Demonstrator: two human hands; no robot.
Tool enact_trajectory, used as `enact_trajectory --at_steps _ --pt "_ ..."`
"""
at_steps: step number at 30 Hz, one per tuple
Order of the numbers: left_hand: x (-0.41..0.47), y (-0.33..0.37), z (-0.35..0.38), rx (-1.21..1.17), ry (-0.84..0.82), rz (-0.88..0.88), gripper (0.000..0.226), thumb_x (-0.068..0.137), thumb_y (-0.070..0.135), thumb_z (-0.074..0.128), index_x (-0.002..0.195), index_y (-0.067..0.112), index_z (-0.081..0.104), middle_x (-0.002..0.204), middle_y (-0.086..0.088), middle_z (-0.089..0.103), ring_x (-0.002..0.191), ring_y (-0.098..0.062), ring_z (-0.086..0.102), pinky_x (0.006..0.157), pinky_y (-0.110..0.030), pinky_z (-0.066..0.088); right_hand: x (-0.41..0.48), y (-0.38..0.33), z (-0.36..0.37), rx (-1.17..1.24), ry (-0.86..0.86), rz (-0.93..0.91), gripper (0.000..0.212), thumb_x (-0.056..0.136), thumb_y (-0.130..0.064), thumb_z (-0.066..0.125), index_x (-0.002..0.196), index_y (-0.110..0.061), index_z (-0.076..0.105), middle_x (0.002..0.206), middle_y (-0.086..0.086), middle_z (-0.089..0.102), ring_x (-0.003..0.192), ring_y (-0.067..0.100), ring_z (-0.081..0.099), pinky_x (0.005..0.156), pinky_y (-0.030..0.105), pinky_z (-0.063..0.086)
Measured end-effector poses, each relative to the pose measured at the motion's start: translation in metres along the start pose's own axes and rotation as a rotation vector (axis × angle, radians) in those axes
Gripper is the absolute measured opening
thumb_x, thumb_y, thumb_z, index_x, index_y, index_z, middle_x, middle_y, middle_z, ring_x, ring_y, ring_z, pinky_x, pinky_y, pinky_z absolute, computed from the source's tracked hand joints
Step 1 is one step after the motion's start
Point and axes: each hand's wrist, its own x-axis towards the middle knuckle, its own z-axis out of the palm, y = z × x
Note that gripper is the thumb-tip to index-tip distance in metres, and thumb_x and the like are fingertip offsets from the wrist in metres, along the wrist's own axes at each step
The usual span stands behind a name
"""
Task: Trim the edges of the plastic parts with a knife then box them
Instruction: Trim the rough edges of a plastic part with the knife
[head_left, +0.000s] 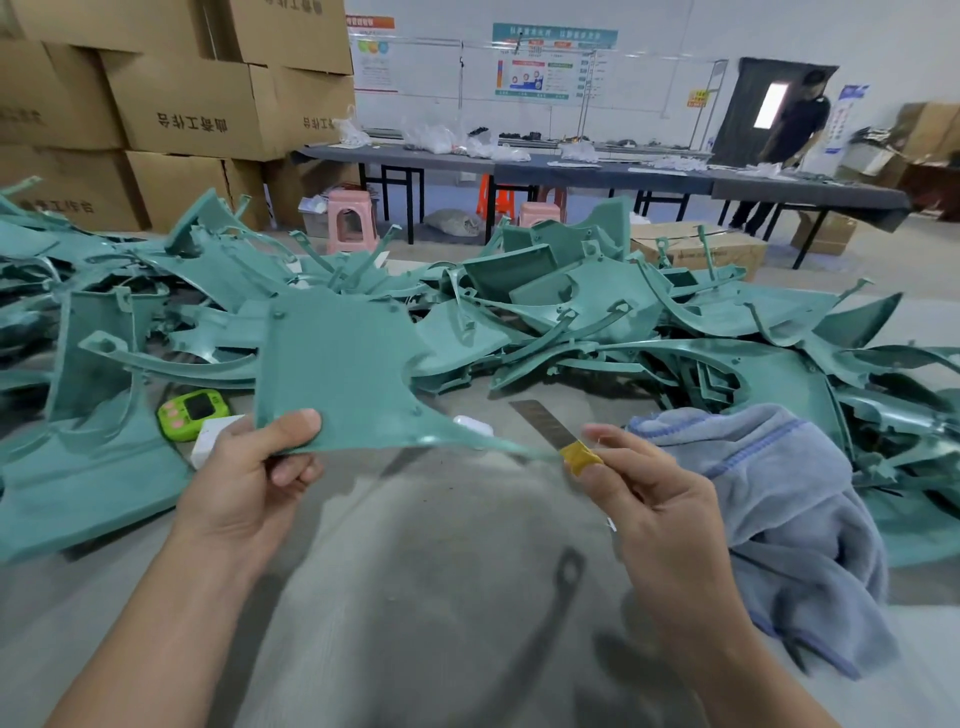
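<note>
The left hand (249, 478) is closed on the near corner of a flat teal plastic panel (337, 374), thumb on top, and the panel is held above the grey work table (415, 571). A bare steel knife blade with a yellow tape wrap (550, 426) is gripped in the right hand (649, 499) and met by the panel's thin right tip. A heap of teal moulded plastic parts (571, 322) is spread behind. A grey-blue towel (779, 493) is bunched at right; a small green timer (193, 413) is seen at left.

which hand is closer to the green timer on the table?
Left. The left hand, holding the plastic part, is just right of the timer. The right hand, holding the knife, is well off to the timer's right.
</note>
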Motion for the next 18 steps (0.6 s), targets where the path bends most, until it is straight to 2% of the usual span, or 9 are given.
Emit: enact_trajectory --at_steps 1,3,5,7,10,11,13,15,18 --pt "-0.002 -0.001 0.002 0.015 -0.03 -0.021 0.032 0.077 0.0 0.056 0.055 0.017 0.071 0.046 0.013 0.046 0.032 -0.004 0.02 0.041 -0.016 0.032 0.001 0.001 -0.001 -0.046 -0.029 -0.012 0.01 0.084 -0.028 0.078 0.086 -0.038 0.083 0.125 -0.022 0.069 0.122 -0.001 0.059 0.099 0.023 0.042" --pt "-0.004 -0.004 0.005 0.009 -0.074 -0.084 0.022 0.071 0.004 0.057 0.058 0.016 0.071 0.042 0.01 0.038 0.031 -0.003 0.022 0.04 -0.018 0.031 0.002 0.0 -0.002 -0.088 -0.146 0.04 0.012 0.086 -0.026 0.078 0.085 -0.037 0.083 0.132 -0.029 0.063 0.131 -0.006 0.05 0.107 0.024 0.036" --pt "-0.005 -0.006 0.007 -0.065 -0.096 -0.149 0.018 0.072 0.005 0.056 0.071 0.014 0.072 0.045 0.009 0.038 0.032 -0.004 0.027 0.041 -0.018 0.033 0.0 -0.001 0.0 -0.098 -0.298 0.18 0.016 0.089 -0.02 0.077 0.084 -0.034 0.084 0.11 -0.022 0.074 0.108 -0.003 0.064 0.092 0.02 0.045" --pt "-0.005 -0.006 0.009 -0.119 -0.09 -0.175 0.018 0.073 0.005 0.056 0.084 0.011 0.07 0.048 0.008 0.044 0.036 -0.005 0.032 0.043 -0.018 0.039 -0.003 -0.003 0.003 -0.118 -0.412 0.336 0.014 0.091 -0.021 0.075 0.086 -0.031 0.084 0.088 -0.004 0.079 0.079 0.007 0.063 0.072 0.022 0.045" --pt "-0.005 -0.008 0.016 -0.159 -0.005 -0.185 0.026 0.076 0.004 0.057 0.085 0.013 0.08 0.07 0.003 0.07 0.048 -0.007 0.058 0.057 -0.021 0.058 -0.006 -0.007 0.004 -0.029 -0.545 0.472 0.017 0.094 -0.025 0.069 0.088 -0.02 0.084 0.089 0.009 0.079 0.072 0.007 0.062 0.065 0.018 0.043" --pt "-0.005 -0.009 0.018 -0.184 0.031 -0.188 0.029 0.081 0.002 0.055 0.09 0.013 0.08 0.084 0.001 0.077 0.06 -0.009 0.069 0.065 -0.025 0.062 -0.007 -0.008 0.005 0.005 -0.551 0.477 0.02 0.095 -0.024 0.068 0.086 -0.017 0.084 0.085 0.007 0.079 0.07 0.006 0.063 0.063 0.016 0.043" --pt "-0.006 -0.011 0.023 -0.23 0.106 -0.193 0.028 0.092 0.003 0.051 0.105 0.012 0.074 0.1 -0.004 0.079 0.078 -0.014 0.076 0.068 -0.029 0.063 -0.009 -0.008 0.008 0.023 -0.497 0.472 0.023 0.095 -0.025 0.067 0.083 -0.014 0.083 0.074 0.005 0.076 0.064 0.007 0.061 0.061 0.018 0.042" --pt "-0.006 -0.01 0.027 -0.278 0.166 -0.187 0.026 0.098 0.006 0.049 0.113 0.013 0.069 0.104 -0.004 0.079 0.084 -0.014 0.077 0.066 -0.029 0.063 -0.01 -0.005 0.014 0.031 -0.367 0.478 0.023 0.095 -0.023 0.067 0.081 -0.014 0.083 0.069 0.006 0.073 0.059 0.007 0.058 0.059 0.019 0.04" --pt "-0.007 -0.002 0.028 -0.331 0.235 -0.149 0.032 0.1 0.01 0.047 0.125 0.013 0.065 0.107 0.0 0.078 0.089 -0.013 0.076 0.067 -0.026 0.062 -0.009 -0.003 0.017 0.108 -0.202 0.47 0.026 0.095 -0.013 0.066 0.075 -0.009 0.081 0.076 0.01 0.076 0.058 0.01 0.059 0.055 0.014 0.044"
